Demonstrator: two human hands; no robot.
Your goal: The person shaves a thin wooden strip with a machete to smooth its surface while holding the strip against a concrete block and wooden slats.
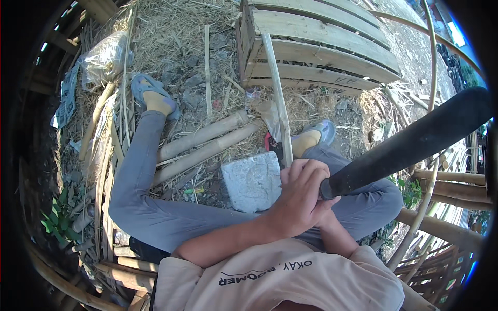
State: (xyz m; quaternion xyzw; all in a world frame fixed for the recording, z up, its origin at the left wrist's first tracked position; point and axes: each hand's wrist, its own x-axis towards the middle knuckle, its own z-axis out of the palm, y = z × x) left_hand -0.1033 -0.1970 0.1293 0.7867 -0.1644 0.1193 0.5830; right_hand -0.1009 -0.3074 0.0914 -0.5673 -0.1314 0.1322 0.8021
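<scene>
The left hand's (294, 202) fingers (311, 170) clamp a wooden strip (278, 98), the right hand's (328, 206) grip beside a black tool (410, 142) is unclear, and lettering (265, 273) marks the shirt (332, 282) below, crate (316, 51) beyond.

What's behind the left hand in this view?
Behind the left hand, part of the right hand shows beside the near end of the dark tool; the right hand's grip is covered.

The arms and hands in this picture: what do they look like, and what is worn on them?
The left hand and right hand are bare: no gloves show. Both forearms are bare too, up to the short beige sleeves of a T-shirt with dark lettering across its front.
</scene>
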